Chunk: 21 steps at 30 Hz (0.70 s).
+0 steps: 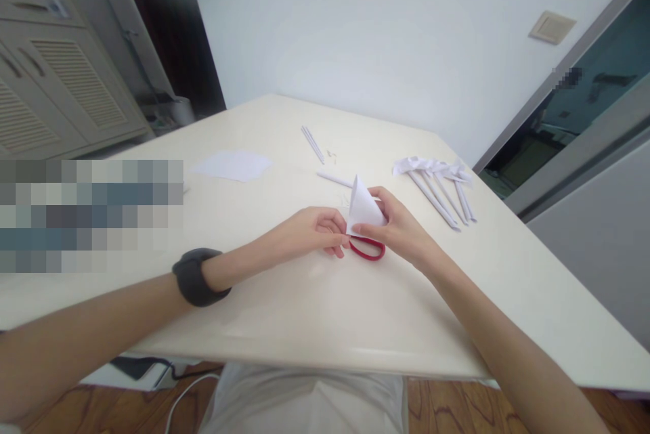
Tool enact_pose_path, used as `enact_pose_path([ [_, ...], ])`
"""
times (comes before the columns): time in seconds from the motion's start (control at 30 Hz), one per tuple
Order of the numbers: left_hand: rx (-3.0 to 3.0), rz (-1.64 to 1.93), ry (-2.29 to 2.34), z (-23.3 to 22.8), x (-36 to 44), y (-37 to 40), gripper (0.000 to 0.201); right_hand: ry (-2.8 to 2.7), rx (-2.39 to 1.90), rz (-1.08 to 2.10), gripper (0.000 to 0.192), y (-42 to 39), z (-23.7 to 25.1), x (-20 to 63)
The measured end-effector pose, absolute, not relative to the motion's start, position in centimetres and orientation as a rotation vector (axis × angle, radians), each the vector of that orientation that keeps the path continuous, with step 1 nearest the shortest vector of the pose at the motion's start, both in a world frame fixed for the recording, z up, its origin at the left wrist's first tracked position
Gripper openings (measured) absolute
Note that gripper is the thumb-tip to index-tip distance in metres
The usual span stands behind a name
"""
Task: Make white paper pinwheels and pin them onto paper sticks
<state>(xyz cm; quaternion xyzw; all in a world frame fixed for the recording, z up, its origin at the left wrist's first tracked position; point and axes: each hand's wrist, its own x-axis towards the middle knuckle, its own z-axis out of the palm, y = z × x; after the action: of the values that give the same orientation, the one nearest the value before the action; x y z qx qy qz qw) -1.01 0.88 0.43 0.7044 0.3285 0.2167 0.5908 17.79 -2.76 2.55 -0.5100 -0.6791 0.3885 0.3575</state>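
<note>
A white folded paper (363, 207), cone-shaped with its point up, is held above the table. My right hand (388, 217) grips its right side, thumb in front and fingers behind. My left hand (328, 231) has its fingers curled, with thumb and index finger at the paper's lower left corner, pinching it. Just under the paper lie scissors with red handles (370, 256); their blades are hidden. Behind the paper, a rolled white paper stick (335, 179) lies on the table, its right end covered.
Several paper sticks topped with folded paper (439, 193) lie at the right. Flat white paper (233, 165) lies at the left. Thin paper rolls (312, 143) and small scraps (332, 155) sit farther back. A wall (345, 28) stands behind the table (284, 312).
</note>
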Motion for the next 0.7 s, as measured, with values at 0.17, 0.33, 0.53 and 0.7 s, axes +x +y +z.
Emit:
enact_pose_path([
  [0.17,1.677,0.543,0.775,0.1,-1.2,0.9,0.019,-1.757,-1.325,1.002,0.042,-2.8,2.4,17.5],
  [0.33,1.682,0.537,0.741,0.0,-1.2,0.8,0.019,-1.773,-1.319,0.974,0.041,-2.8,2.5,17.6],
  [0.53,1.768,0.566,0.802,0.8,-1.5,0.5,0.014,-1.835,-1.345,0.962,0.022,-2.3,2.7,18.5],
  [0.7,1.859,0.591,0.865,1.3,-1.8,0.5,0.012,-1.793,-1.411,1.007,0.022,-1.8,2.8,19.4],
])
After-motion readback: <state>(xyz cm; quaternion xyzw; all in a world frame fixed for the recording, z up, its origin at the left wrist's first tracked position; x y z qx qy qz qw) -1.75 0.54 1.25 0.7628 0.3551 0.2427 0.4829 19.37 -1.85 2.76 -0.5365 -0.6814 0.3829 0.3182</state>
